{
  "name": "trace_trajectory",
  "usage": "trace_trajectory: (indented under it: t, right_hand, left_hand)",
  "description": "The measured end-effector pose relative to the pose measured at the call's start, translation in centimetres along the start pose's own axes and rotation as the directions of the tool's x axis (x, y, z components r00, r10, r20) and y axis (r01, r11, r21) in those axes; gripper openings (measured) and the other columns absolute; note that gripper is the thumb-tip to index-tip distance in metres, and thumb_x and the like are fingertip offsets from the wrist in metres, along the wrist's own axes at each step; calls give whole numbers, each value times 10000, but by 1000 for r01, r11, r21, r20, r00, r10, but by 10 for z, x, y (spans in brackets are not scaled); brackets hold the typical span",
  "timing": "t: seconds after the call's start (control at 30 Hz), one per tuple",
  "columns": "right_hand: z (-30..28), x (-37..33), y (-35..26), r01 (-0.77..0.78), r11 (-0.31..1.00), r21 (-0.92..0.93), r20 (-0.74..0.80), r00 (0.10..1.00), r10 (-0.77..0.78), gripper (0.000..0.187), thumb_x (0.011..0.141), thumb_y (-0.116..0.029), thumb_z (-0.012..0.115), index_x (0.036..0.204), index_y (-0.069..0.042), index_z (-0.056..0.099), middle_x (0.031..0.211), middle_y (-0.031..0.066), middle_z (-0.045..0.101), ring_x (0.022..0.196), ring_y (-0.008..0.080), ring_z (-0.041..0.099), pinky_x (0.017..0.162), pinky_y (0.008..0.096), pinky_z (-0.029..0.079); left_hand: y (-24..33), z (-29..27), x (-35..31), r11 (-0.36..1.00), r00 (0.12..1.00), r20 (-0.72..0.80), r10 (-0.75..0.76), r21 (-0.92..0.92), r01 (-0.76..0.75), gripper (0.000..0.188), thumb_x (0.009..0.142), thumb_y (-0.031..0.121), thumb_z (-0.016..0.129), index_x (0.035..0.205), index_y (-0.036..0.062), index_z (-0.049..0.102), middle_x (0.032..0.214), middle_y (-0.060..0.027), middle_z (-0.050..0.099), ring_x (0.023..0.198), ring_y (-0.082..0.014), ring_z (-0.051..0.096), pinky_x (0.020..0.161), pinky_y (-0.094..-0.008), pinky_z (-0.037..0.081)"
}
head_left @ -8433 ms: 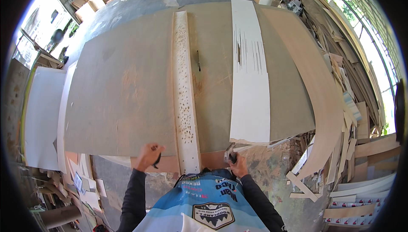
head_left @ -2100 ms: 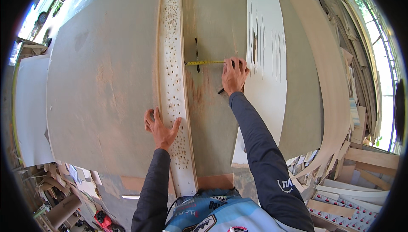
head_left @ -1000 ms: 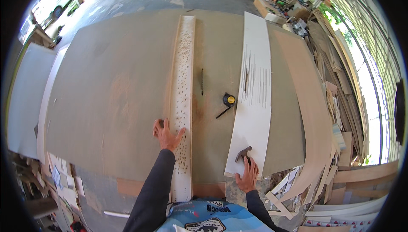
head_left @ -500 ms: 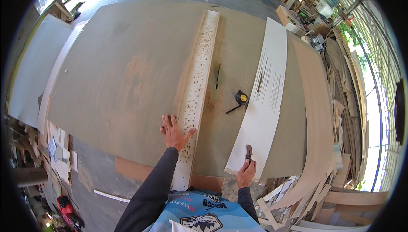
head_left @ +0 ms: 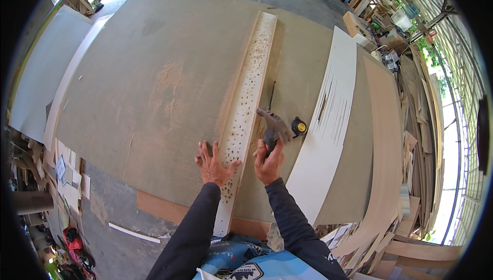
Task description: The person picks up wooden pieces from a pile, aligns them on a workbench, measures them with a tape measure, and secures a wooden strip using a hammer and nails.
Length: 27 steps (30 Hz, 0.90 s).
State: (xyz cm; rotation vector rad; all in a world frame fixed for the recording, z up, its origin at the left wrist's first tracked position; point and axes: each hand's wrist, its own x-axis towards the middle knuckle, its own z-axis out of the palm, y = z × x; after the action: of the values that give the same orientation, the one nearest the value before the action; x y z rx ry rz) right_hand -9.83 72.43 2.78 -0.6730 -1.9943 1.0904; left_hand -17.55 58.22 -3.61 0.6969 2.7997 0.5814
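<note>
While both hands sit over it, 1 lg grey-brown board [head_left: 169, 44] fills the centre, scuffed in patches; 1 long tan strip [head_left: 382, 141] along its right side; 1 white panel [head_left: 334, 139], left of that, w/ narrow dark slits approx. midway; 1 narrow white strip [head_left: 241, 121], pitted w/ many small dark holes, running front to back on the board; left hand [head_left: 214, 169], nothing grasped, fingers spread across the pitted strip's left edge, thumb over the holes; right hand [head_left: 268, 166], wrapped round the handle of 1 hammer [head_left: 276, 126], head by the pitted strip's right edge, contact w/ it unclear; 1 blk & yellow tape measure [head_left: 298, 126], just right of hammer head; 1 thin dk pen-like rod [head_left: 272, 93], beyond it
</note>
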Motion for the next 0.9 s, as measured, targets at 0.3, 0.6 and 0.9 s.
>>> trace_trajectory:
  t: [0.3, 0.6, 0.9]
  right_hand:
    - [10, 3, 18, 32, 972, -233, 188, 982, 13, 343, 948, -226, 553, 1182, 7, 461, 922, 280, 619, 752, 464, 614, 620, 498, 479]
    - [15, -14, 66, -76, 898, -433, 269, 940, 210, 300, 919, -285, 578, 1059, -24, 533, 784, 219, 637, 723, 433, 621, 610, 480, 485]
    - [43, 53, 75, -353, 934, -60, 19, 935, 355, 292, 916, -273, 585, 899, 16, 542, 690, 143, 602, 607, 254, 605, 586, 383, 464]
  left_hand:
    - [-3, 1, 1, 1000, 1000, 14, -11, 7, 11, 1016, 677, 675, 697, 1419, 64, 369, 1509, -233, 203, 1450, -364, 88, 1088, -572, 143]
    - [3, 0, 4, 999, 999, 48, -18, -40, 20, 1029, 665, 654, 726, 1427, 75, 350, 1507, -215, 198, 1452, -353, 79, 1093, -596, 130]
    - [20, 25, 94, 996, 996, -56, 62, -63, -66, 992, 743, 642, 667, 1410, -14, 337, 1506, -269, 194, 1449, -395, 75, 1092, -604, 123]
